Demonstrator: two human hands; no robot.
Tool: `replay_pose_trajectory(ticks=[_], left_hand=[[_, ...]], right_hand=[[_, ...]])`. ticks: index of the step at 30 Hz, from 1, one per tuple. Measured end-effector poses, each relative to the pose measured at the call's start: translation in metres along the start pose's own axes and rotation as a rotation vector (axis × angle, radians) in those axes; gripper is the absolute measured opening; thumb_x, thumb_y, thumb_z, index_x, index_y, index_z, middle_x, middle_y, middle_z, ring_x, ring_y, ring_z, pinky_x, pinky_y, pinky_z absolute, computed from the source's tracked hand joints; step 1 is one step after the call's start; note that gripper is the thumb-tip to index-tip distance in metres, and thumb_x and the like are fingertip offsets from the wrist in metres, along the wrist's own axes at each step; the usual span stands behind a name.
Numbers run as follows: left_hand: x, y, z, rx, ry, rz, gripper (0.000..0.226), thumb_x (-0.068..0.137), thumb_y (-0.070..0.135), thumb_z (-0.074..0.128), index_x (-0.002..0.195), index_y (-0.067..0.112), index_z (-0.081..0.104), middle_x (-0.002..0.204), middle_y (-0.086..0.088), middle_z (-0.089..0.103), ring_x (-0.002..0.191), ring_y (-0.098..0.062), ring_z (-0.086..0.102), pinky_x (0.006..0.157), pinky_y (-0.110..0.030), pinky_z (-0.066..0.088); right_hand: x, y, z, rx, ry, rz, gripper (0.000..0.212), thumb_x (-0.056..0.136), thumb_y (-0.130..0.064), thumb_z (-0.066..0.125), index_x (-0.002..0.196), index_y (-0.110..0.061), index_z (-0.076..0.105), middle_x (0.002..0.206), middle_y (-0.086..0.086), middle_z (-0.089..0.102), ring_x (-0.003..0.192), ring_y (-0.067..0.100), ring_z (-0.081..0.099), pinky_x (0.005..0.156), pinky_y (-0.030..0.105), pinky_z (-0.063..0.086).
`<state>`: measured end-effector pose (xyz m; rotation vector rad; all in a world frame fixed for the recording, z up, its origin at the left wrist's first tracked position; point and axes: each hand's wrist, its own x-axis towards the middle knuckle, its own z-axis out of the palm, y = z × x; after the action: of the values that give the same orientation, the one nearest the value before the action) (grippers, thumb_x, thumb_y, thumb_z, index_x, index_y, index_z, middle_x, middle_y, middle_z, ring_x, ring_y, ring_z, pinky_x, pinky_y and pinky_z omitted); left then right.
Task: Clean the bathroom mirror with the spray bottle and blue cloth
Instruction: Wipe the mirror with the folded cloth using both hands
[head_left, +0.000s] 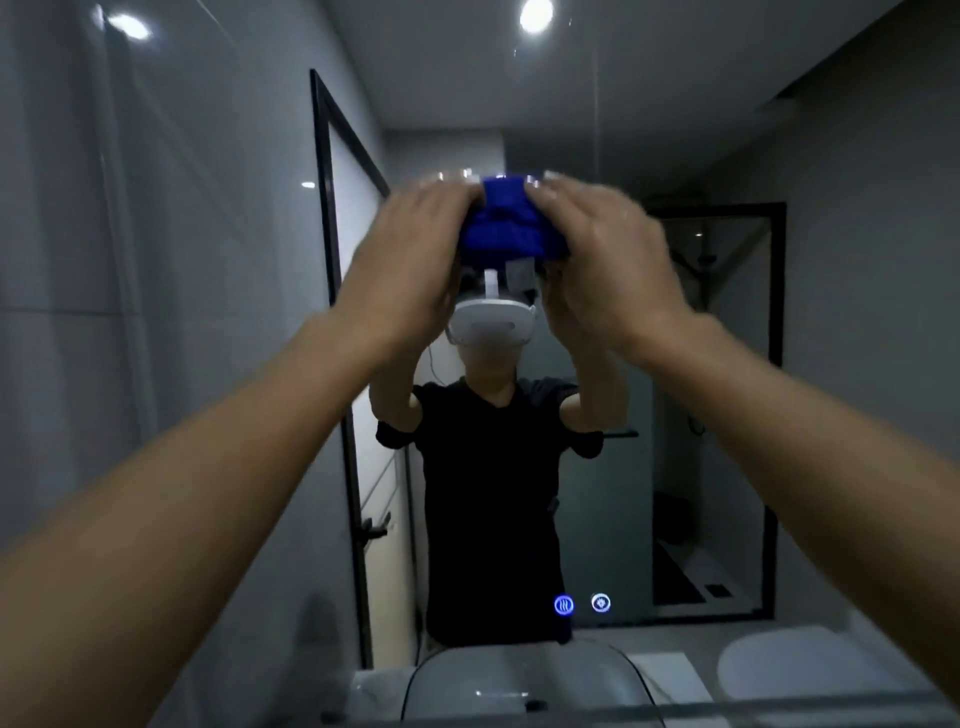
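Mirror (597, 364) glass fills most of your view, from 12 o'clock down to the washbasin (519, 680) at 6 o'clock, and reflects you in a dark shirt with a white headset. Two small lit touch icons (582, 604) glow on the glass at about 5 o'clock. Both your arms reach up toward centre. Your left hand (410, 249) and right hand (597, 254) meet just above centre, side by side, fingers laid flat and pressing the bunched blue cloth (511, 228) between them against the glass. Neither hand seems curled round it, though blur softens the fingertips. No spray bottle is in view.

You appear to be in the wiping step, working the upper middle of the glass. The next move likely calls for steady, even pressure as you sweep toward 3 or 9 o'clock, then lower, keeping the cloth from slipping out.
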<state>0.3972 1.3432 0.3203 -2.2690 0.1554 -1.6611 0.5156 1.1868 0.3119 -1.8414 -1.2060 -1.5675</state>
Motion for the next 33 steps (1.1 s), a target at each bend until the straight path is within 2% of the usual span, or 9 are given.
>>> replay_pose_trajectory(ticks=[3,6,11,13,17,20,29,31,33], left_hand=[[-0.053,0.015,0.013,0.031,-0.082,0.014,0.041,0.083,-0.002,0.067,0.122,0.005,0.055,0.129,-0.017,0.06,0.118,-0.035,0.056,0.104,-0.047,0.043],[-0.107,0.03,0.025,0.058,-0.142,0.023,0.042,0.081,-0.004,0.065,0.122,-0.004,0.058,0.137,-0.025,0.057,0.126,-0.042,0.054,0.108,-0.052,0.04],[-0.192,0.061,0.037,0.05,-0.23,-0.013,0.039,0.086,0.0,0.051,0.123,-0.005,0.062,0.141,-0.024,0.056,0.128,-0.041,0.055,0.109,-0.052,0.041],[-0.22,0.071,0.04,0.034,-0.262,-0.028,0.04,0.084,-0.001,0.048,0.121,-0.005,0.064,0.138,-0.025,0.058,0.125,-0.041,0.056,0.108,-0.05,0.041],[-0.264,0.089,0.043,0.008,-0.357,-0.092,0.052,0.065,-0.009,0.074,0.116,-0.003,0.068,0.127,-0.023,0.066,0.111,-0.039,0.062,0.099,-0.048,0.049],[-0.29,0.103,0.04,-0.028,-0.448,-0.148,0.058,0.056,-0.007,0.088,0.111,-0.002,0.072,0.121,-0.022,0.069,0.101,-0.039,0.07,0.088,-0.047,0.058],[-0.345,0.136,0.044,-0.124,-0.586,-0.265,0.068,0.035,0.001,0.098,0.099,0.007,0.077,0.108,-0.015,0.074,0.091,-0.03,0.074,0.077,-0.04,0.062],[-0.356,0.142,0.045,-0.157,-0.636,-0.314,0.065,0.042,0.002,0.096,0.102,0.011,0.074,0.112,-0.011,0.072,0.097,-0.028,0.072,0.081,-0.039,0.061],[-0.367,0.148,0.045,-0.189,-0.724,-0.331,0.055,0.065,0.005,0.084,0.116,0.017,0.065,0.128,-0.004,0.063,0.115,-0.026,0.061,0.096,-0.034,0.05]], right_hand=[[-0.06,-0.015,0.016,-0.007,-0.035,0.018,0.064,0.087,-0.006,0.065,0.146,-0.012,0.043,0.149,0.01,0.046,0.132,0.031,0.046,0.108,0.043,0.039],[-0.117,-0.03,0.03,0.033,0.005,0.027,0.066,0.076,0.001,0.068,0.139,-0.008,0.053,0.143,0.012,0.053,0.123,0.033,0.055,0.099,0.044,0.047],[-0.202,-0.057,0.042,0.08,-0.1,0.018,0.056,0.084,-0.001,0.052,0.14,-0.006,0.052,0.146,0.013,0.049,0.132,0.032,0.05,0.102,0.045,0.045],[-0.228,-0.069,0.044,0.097,-0.147,0.028,0.055,0.083,0.001,0.058,0.137,-0.004,0.055,0.142,0.016,0.052,0.129,0.034,0.052,0.101,0.046,0.047],[-0.273,-0.09,0.047,0.132,-0.297,0.091,0.068,0.068,-0.001,0.083,0.131,-0.004,0.06,0.134,0.017,0.059,0.121,0.034,0.058,0.096,0.044,0.052],[-0.303,-0.1,0.05,0.153,-0.406,0.112,0.075,0.058,-0.003,0.09,0.128,-0.005,0.063,0.13,0.017,0.062,0.116,0.034,0.061,0.093,0.043,0.054],[-0.362,-0.115,0.058,0.188,-0.633,0.109,0.081,0.041,-0.016,0.098,0.117,-0.012,0.07,0.119,0.01,0.068,0.105,0.027,0.067,0.085,0.037,0.058],[-0.37,-0.119,0.054,0.206,-0.652,0.12,0.082,0.037,-0.017,0.098,0.114,-0.014,0.072,0.115,0.009,0.069,0.101,0.025,0.069,0.081,0.035,0.06],[-0.377,-0.123,0.047,0.216,-0.704,0.145,0.082,0.037,-0.019,0.098,0.114,-0.017,0.071,0.115,0.007,0.069,0.099,0.022,0.069,0.077,0.031,0.06]])
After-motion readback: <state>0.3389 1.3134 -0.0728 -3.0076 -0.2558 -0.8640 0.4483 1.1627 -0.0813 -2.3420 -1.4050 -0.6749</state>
